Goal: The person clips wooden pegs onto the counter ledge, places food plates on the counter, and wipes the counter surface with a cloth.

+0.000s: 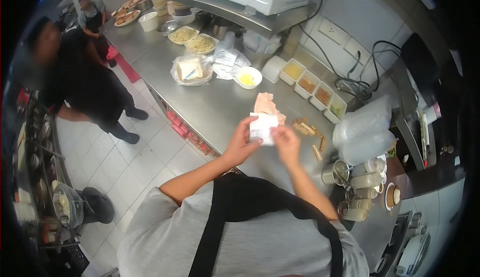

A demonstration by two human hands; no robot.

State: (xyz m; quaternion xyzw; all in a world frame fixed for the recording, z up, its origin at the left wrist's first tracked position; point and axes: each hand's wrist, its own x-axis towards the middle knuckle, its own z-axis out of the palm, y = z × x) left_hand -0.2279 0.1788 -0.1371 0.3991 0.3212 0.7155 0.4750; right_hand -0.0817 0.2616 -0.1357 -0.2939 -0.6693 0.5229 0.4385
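Apron: black, over your grey shirt, nearest the head camera.
Left hand: your fingers grip the white paper by its left edge, thumb on top.
Right hand: your fingers curl at the paper's right side, too blurred to tell whether they grip.
White paper: between your hands, above the tabletop, overlapping the pink slices from your view.
Wooden clips: scattered right of the slices.
White bowl: beyond the slices, yellow contents inside.
Bagged bread: left of the bowl.
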